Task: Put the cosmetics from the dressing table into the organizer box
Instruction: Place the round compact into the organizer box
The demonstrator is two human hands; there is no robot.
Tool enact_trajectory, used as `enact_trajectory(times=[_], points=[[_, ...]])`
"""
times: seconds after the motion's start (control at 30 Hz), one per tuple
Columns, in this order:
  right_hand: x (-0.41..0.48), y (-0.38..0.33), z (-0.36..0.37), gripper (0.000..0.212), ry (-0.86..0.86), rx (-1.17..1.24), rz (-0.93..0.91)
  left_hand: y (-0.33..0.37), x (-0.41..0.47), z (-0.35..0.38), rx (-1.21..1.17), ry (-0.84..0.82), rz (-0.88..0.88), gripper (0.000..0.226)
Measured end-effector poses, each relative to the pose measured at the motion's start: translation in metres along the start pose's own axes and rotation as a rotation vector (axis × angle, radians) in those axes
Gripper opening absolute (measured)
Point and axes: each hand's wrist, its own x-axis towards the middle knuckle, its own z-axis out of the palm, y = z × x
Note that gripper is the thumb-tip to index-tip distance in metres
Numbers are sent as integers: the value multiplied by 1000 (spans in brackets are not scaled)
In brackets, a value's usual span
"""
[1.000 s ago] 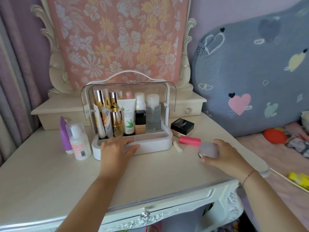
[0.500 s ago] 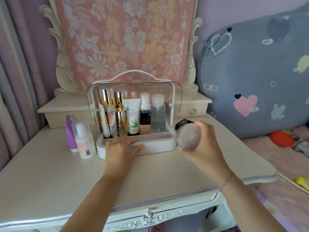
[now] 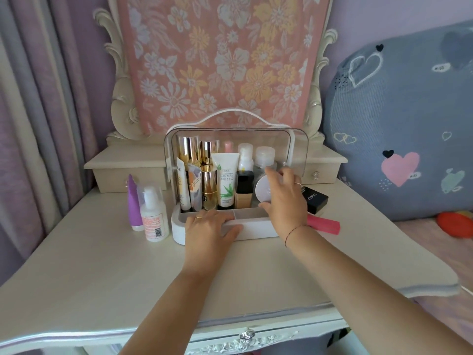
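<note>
While the left hand (image 3: pixel 208 228) lies flat, fingers straight, on the front rim of the organizer box (image 3: pixel 256 230), the right hand (image 3: pixel 284 198) grips a round compact (image 3: pixel 263 188) on edge at the box's open right end, a clear bottle (image 3: pixel 265 156) just behind the fingertips. Placing looks under way; the next move likely calls for lowering it into the tray beneath the thumb, then letting go. A black case (image 3: pixel 316 199) and pink stick (image 3: pixel 323 224) wait beside the little finger.

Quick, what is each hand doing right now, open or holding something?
Left hand: open, resting flat on the organizer box.
Right hand: holding a round white compact.
</note>
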Motion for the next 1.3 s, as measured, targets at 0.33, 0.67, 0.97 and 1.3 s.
enact_trajectory(times=[0.33, 0.67, 0.97, 1.3], points=[[14, 18, 22, 60, 105, -90, -111, -1, 0, 1, -6, 14, 2, 37], [17, 40, 14, 68, 75, 73, -277, 0, -1, 1, 11, 25, 2, 39], [17, 45, 19, 62, -13, 98, -304, 3, 0, 5, 69, 20, -5, 31], [-9, 44, 18, 39, 134, 216, -235, 1, 0, 4, 82, 36, 32, 41]])
